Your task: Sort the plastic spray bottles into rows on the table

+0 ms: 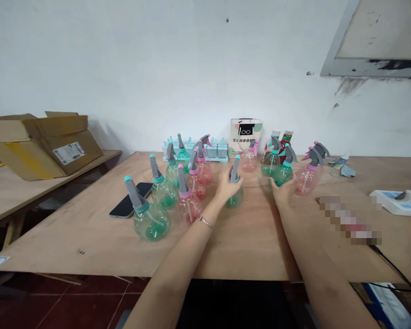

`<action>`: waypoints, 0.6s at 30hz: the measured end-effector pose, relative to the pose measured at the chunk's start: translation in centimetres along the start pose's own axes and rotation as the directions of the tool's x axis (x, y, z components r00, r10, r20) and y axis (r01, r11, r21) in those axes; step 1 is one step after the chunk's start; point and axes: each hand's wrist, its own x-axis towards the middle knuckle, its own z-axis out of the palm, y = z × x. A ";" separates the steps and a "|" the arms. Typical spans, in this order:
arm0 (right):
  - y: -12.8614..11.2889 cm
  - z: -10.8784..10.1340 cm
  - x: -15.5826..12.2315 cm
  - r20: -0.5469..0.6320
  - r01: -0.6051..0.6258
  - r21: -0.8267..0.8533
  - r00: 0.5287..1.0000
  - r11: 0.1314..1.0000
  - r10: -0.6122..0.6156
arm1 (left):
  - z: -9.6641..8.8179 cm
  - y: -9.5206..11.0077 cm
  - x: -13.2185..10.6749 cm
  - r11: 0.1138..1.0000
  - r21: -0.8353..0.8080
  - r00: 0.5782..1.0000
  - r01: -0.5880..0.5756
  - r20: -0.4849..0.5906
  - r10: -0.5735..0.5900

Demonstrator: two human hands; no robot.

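Observation:
My left hand (228, 183) is closed around the neck of a spray bottle with green liquid (234, 199), its grey-and-teal head rising above my fingers. To the right, my right hand (283, 192) grips the lower part of another green spray bottle (281, 172), thumb on its left side. A third green spray bottle (270, 162) stands just behind that one. Pink spray bottles (307, 179) overlap to the right of my right hand. Left of my left hand, green bottles (152, 224) form one row and pink bottles (189, 208) another. One pink bottle (249, 161) stands farther back.
A dark phone (130, 201) lies behind the left row. Along the wall are a light-blue rack (219, 151), a printed box (245, 132) and red-filled bottles (287, 139). A power strip (397, 202) sits at right; a cardboard box (44, 146) is on the left table.

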 end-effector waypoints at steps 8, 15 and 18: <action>0.3 0.0 0.1 -0.013 -0.085 0.098 0.996 0.992 0.087 | 2.6 -3.5 8.7 0.988 0.151 0.958 -0.015 -0.282 0.057; 1.6 0.7 0.2 0.004 -0.137 0.163 0.990 0.977 0.139 | 3.1 -6.3 13.0 0.973 0.220 0.938 0.069 -0.346 0.012; 1.8 0.7 0.1 -0.002 -0.149 0.143 0.989 0.979 0.151 | 3.2 -7.0 13.7 0.973 0.217 0.934 0.078 -0.358 0.005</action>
